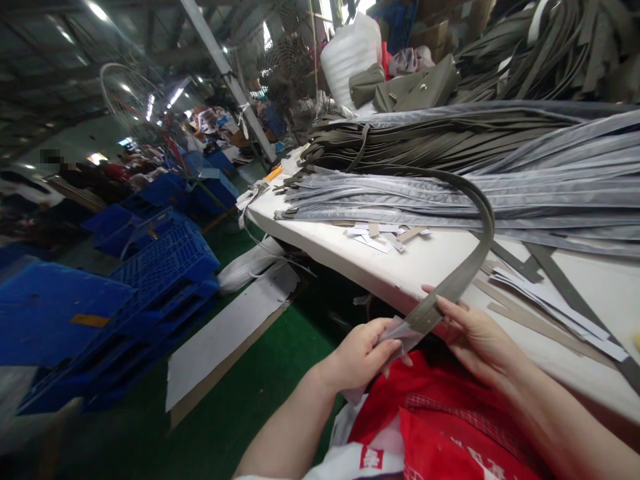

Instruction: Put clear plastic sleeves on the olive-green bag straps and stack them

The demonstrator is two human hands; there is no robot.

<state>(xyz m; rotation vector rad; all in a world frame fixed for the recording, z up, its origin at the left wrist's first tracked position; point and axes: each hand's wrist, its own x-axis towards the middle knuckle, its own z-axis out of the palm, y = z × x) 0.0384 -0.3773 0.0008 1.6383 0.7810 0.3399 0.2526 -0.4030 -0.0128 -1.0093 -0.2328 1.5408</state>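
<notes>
A long olive-grey strap (pixel 477 253) arcs from the pile on the white table (pixel 430 263) down to my hands at the table's front edge. My left hand (pixel 363 357) is closed in a pinch on a thin pale backing strip (pixel 400 333) at the strap's end. My right hand (pixel 473 333) holds the strap's end from the right, fingers along it and thumb underneath. Under both hands lies a red bag (pixel 440 417) on my lap.
Stacks of grey strips (pixel 500 193) and olive straps (pixel 425 137) fill the table's far side; peeled paper scraps (pixel 545 293) lie on it. Blue plastic crates (pixel 160 267) stand left on the green floor, with a white board (pixel 235 327) beside the table. Fans and another person are further back.
</notes>
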